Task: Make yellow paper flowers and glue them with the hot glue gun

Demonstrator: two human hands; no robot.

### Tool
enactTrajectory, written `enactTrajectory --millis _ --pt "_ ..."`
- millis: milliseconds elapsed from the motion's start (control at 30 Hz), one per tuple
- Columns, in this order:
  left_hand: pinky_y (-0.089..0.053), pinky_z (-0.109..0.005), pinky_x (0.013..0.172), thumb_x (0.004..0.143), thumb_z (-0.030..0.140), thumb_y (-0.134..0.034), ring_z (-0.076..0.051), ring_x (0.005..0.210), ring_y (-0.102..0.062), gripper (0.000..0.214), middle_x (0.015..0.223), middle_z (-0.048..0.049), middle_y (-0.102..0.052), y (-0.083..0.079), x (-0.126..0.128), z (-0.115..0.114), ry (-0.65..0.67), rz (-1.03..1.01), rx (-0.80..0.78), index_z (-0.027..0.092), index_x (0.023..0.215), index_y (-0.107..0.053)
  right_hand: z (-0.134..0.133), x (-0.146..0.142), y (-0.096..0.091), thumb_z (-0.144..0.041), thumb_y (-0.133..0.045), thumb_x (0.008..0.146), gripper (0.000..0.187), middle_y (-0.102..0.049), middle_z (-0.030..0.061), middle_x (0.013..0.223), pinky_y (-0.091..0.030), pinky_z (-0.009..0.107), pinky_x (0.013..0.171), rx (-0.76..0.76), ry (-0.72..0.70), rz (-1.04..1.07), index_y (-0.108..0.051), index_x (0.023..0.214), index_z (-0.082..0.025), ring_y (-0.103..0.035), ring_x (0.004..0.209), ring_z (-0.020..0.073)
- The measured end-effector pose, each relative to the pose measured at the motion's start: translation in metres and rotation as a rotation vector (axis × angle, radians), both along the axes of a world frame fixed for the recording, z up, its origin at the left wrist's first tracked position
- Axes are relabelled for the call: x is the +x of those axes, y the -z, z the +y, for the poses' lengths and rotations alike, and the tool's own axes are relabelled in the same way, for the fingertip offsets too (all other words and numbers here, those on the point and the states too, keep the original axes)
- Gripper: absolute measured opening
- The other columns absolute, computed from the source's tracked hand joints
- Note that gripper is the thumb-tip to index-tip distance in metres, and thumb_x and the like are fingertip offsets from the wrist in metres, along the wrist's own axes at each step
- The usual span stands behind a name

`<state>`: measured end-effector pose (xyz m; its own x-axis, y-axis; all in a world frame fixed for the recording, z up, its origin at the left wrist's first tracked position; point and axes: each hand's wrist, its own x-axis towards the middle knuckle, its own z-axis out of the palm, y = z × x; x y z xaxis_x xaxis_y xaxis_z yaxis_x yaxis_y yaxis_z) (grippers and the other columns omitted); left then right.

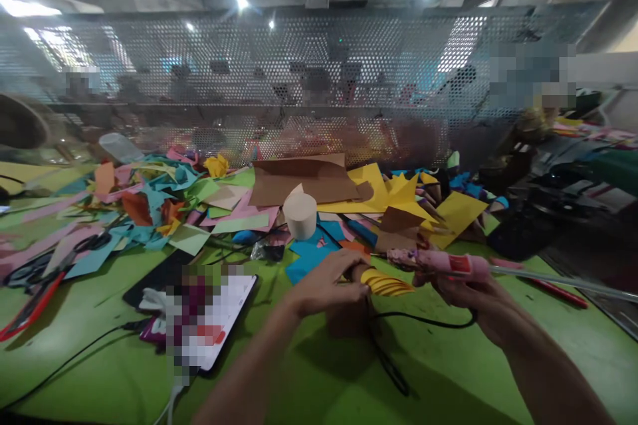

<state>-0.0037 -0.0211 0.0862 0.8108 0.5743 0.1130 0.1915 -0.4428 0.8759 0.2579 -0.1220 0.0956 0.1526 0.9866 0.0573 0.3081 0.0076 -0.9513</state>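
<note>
My left hand point(326, 289) is closed around a rolled yellow paper piece point(383, 282) with cut layers, held just above the green table point(100, 372). My right hand point(471, 302) grips a pink hot glue gun point(438, 262), its nozzle pointing left at the yellow roll. A clear glue stick point(563, 277) juts out of the gun's back to the right. The gun's black cord point(423, 320) loops under both hands.
A phone point(199, 312) with cable lies at front left. A white paper cylinder point(300, 215) stands amid coloured paper scraps point(164, 202) and brown paper point(304, 180). Scissors point(74, 246) and red-handled scissors point(30, 305) lie left. A perforated metal screen point(319, 80) backs the table.
</note>
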Motion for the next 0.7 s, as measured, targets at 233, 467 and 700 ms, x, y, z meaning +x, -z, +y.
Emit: enactTrajectory --millis 233,467,700 --pt "-0.043 -0.038 0.096 0.083 0.042 -0.057 -0.026 0.107 -0.054 0.031 0.112 -0.0059 -0.061 0.0 0.001 0.002 0.003 0.013 -0.042 0.021 0.105 -0.058 -0.002 0.008 0.009 -0.064 -0.078 0.064 0.051 -0.077 0.0123 0.084 -0.058 0.038 0.071 -0.079 -0.003 0.021 -0.079 0.09 -0.02 -0.07 0.081 0.03" --pt "-0.045 -0.036 0.093 0.082 0.041 -0.056 -0.025 0.104 -0.054 0.029 0.107 -0.005 -0.06 0.001 0.001 0.003 0.011 0.007 -0.071 0.021 0.103 -0.058 -0.01 -0.004 0.002 -0.063 -0.078 0.066 0.055 -0.078 0.0133 0.099 -0.057 0.042 0.085 -0.065 0.059 0.075 -0.079 0.102 -0.022 -0.07 0.095 0.0346" --pt "-0.044 -0.037 0.095 0.083 0.037 -0.054 -0.027 0.105 -0.055 0.024 0.107 -0.0045 -0.061 0.002 0.002 0.001 -0.012 -0.011 -0.037 0.023 0.102 -0.06 -0.01 0.001 -0.013 -0.062 -0.073 0.073 0.046 -0.078 0.0111 0.092 -0.06 0.037 0.074 -0.058 -0.133 -0.099 -0.08 0.095 -0.022 -0.071 0.085 0.0324"
